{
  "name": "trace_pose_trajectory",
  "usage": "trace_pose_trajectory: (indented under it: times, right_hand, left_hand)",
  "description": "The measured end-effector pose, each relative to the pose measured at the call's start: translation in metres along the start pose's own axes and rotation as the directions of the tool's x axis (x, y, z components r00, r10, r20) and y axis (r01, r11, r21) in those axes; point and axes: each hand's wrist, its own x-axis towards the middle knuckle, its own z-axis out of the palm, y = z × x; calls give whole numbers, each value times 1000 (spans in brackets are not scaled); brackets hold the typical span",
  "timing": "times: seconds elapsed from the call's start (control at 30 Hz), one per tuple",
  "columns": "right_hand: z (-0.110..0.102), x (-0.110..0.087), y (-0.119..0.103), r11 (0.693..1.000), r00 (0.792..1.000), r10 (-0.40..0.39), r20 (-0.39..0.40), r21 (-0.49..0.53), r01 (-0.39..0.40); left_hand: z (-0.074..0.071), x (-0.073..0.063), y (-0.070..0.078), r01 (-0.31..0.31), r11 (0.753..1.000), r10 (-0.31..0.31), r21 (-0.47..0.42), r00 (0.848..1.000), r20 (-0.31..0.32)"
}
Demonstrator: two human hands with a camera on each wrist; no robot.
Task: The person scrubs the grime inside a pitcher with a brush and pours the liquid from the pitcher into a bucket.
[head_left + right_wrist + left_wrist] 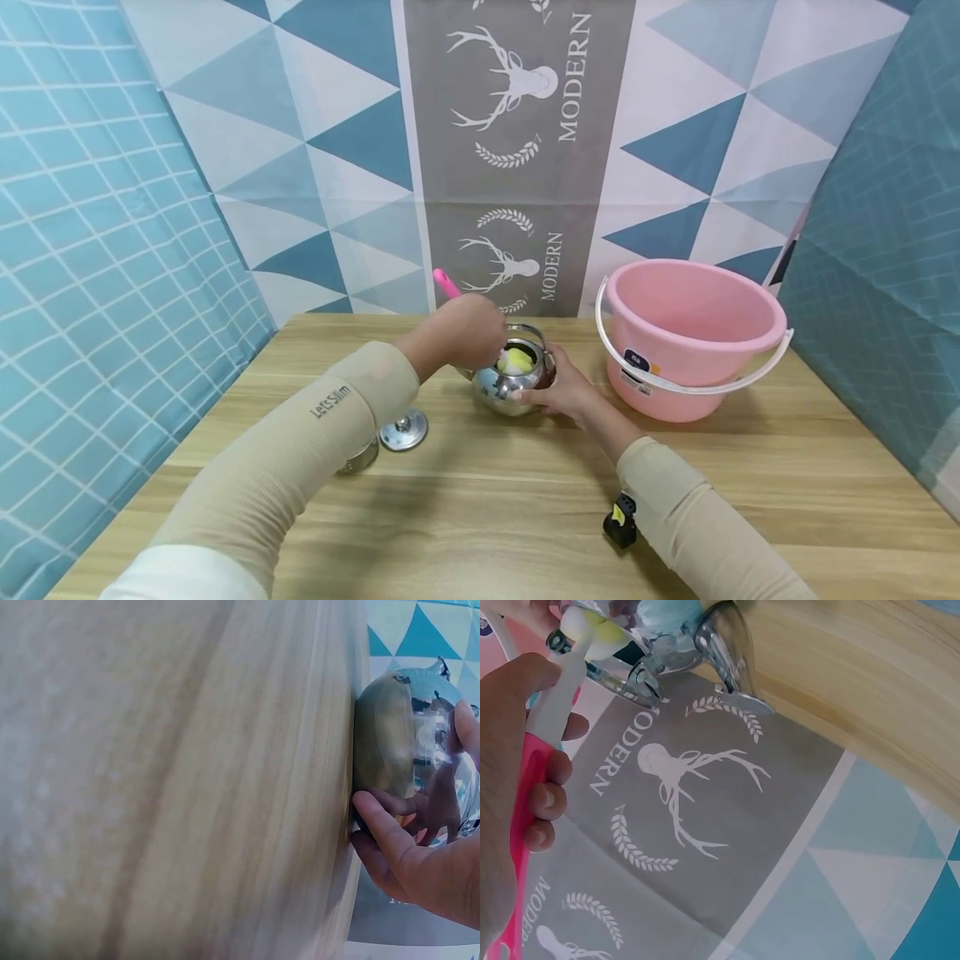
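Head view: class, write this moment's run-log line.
left grip: holds slim pink-white handle | right grip: holds round silver metal teapot | yellow-white sponge: in teapot opening | round silver lid: on wooden table

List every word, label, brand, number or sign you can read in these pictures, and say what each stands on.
"MODERN": on the grey wall panel, printed twice in the head view.
"Lets Slim": on the beige left sleeve.
Too small to read: the print on the labels of the pink bucket.
No number is legible.
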Motion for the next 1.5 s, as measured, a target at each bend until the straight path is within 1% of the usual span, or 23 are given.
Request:
trace_pose_trajectory:
  times: [0.2, 0.33, 0.5, 0.73, 0.9, 1.03, 1.3, 1.5]
  right_hand:
    - [1, 1, 0, 1000, 1000, -3, 11, 6, 3]
    - [1, 1, 0, 1000, 1000, 1, 8, 9, -1]
    - [1, 1, 1, 1000, 1000, 0, 7, 16, -1]
    - [0, 2, 1, 1000, 1000, 0, 9, 13, 0]
    - [0, 2, 1, 1000, 1000, -1, 8, 9, 1]
    - [0, 1, 0, 1000, 1000, 2, 7, 4, -2]
    - [0, 0, 0, 1000, 1000, 8, 0, 3, -8]
    - [1, -1, -1, 1000, 1000, 5, 0, 6, -5]
  left_hand:
    - [4, -4, -5, 31, 998, -30, -62, 999, 26]
    - [6, -5, -8, 39, 997, -36, -68, 999, 37]
    - [6, -6, -10, 44, 998, -42, -52, 998, 51]
    - [7, -7, -11, 46, 999, -45, -29, 999, 28]
    - [8, -6, -10, 54, 998, -54, -19, 998, 28]
    - [9, -3, -10, 62, 998, -61, -28, 998, 23]
    - [10, 2, -9, 71, 996, -72, -45, 997, -16]
    - [10, 5, -10, 62, 998, -62, -28, 998, -5]
